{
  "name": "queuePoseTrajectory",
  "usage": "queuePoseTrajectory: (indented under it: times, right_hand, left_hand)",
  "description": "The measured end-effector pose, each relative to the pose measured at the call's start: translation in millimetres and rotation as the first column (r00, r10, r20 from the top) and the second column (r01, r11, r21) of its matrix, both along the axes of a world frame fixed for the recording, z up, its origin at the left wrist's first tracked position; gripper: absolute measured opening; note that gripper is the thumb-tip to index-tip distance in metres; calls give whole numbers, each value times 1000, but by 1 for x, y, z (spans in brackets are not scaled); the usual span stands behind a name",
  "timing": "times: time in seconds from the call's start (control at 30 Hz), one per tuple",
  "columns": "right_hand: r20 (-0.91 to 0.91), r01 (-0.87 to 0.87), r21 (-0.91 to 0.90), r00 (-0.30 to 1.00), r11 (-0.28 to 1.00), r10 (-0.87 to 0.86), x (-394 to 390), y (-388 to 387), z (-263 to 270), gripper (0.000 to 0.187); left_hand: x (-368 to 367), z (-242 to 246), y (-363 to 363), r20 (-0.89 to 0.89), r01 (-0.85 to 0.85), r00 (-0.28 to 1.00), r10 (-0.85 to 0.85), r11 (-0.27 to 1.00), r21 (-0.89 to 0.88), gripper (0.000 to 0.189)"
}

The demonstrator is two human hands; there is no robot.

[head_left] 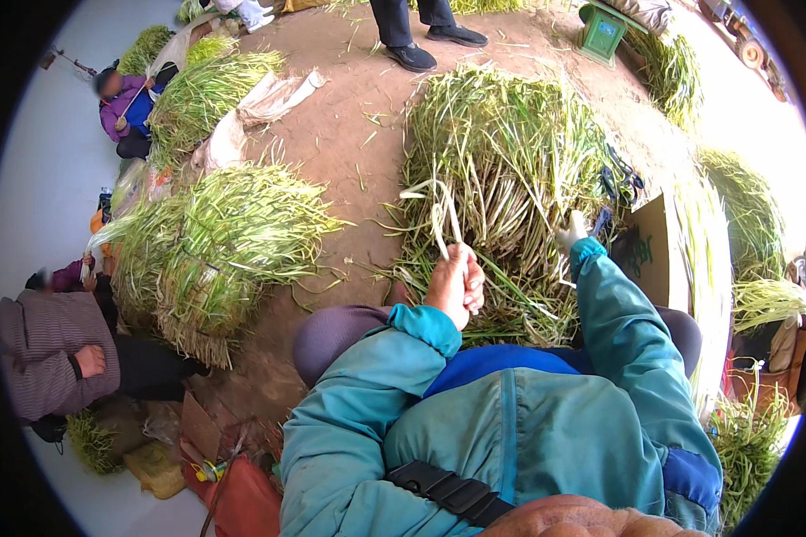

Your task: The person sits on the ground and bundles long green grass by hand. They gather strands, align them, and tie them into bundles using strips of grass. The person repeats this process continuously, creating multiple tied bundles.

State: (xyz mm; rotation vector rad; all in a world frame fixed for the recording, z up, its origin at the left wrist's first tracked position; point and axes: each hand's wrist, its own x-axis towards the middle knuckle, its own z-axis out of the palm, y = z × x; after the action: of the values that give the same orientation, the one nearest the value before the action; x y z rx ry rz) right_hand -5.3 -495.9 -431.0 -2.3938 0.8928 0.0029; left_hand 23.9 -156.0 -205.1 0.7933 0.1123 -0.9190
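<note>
In my left hand is a bent, pale, peeled-looking stalk, its loop rising above the fingers. My right hand, in a whitish glove or wrap, reaches to the right side of a large heap of long leafy green stalks before me. Its fingers are too small and blurred to show whether they grip a stalk. The heap's leafy tops point away from me and its brownish root ends face me. Loose leaves and peelings lie between my knees.
A cardboard box bearing writing stands at my right, beside long pale stalks. Dark straps lie by the heap. Another bundle sits to the left. People sit along the left; someone's shoes stand beyond, near a green scale.
</note>
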Motion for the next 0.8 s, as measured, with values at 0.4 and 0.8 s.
queuePoseTrajectory:
  times: [0.4,0.8]
  right_hand:
    - [579,-430,809,700,400,-418,-6,-7,195,21]
    - [283,-181,947,859,264,-427,-34,66,259,20]
  left_hand:
    - [6,10,7,-43,33,998,-41,983,-178,24]
    - [11,4,11,56,-87,995,83,993,81,25]
